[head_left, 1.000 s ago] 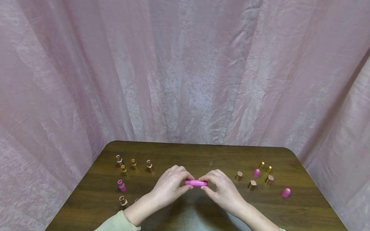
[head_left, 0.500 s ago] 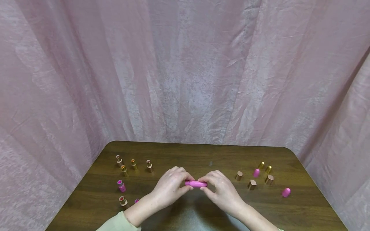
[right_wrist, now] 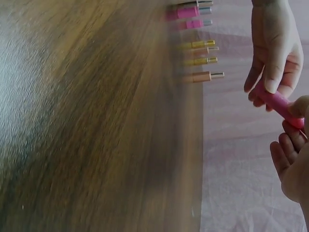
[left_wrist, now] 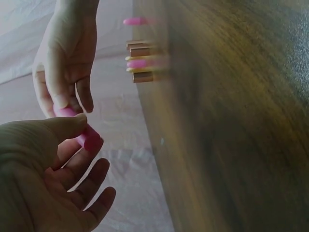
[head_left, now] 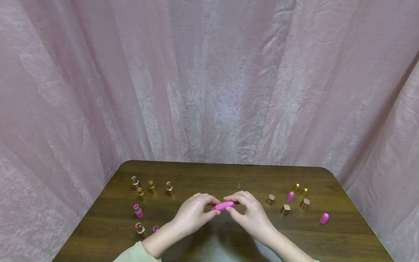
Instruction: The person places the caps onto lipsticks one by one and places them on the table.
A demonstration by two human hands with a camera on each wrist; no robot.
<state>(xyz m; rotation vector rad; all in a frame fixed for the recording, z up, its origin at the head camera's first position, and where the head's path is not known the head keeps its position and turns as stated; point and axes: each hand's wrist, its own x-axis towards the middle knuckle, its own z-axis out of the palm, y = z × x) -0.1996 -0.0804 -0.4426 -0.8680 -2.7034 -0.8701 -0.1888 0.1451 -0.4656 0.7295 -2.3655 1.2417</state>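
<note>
Over the middle of the table, a pink lipstick (head_left: pixel 223 206) with its cap on lies almost level between two hands. My left hand (head_left: pixel 194 212) pinches its left end between thumb and fingers. The other end is pinched by my right hand (head_left: pixel 247 213). Seen from the left wrist, the lipstick's flat pink base (left_wrist: pixel 91 142) shows past the left thumb, while the left hand's outer fingers (left_wrist: pixel 99 210) are spread away from it. The right wrist view shows the pink tube (right_wrist: pixel 276 102) slanting between both hands, its rounded tip at the right thumb.
On the left of the brown table (head_left: pixel 209 174) stand several uncapped lipsticks: rose-gold (head_left: pixel 169 189), gold (head_left: pixel 152 186) and pink (head_left: pixel 138 211). Several loose caps stand on the right: gold (head_left: pixel 304 192), pink (head_left: pixel 324 218) and rose-gold (head_left: pixel 286 209). A pink curtain (head_left: pixel 209 91) hangs behind.
The lipstick has tilted, its right end now slightly higher and farther back. My right hand has shifted slightly up with it; the left hand has hardly moved.
</note>
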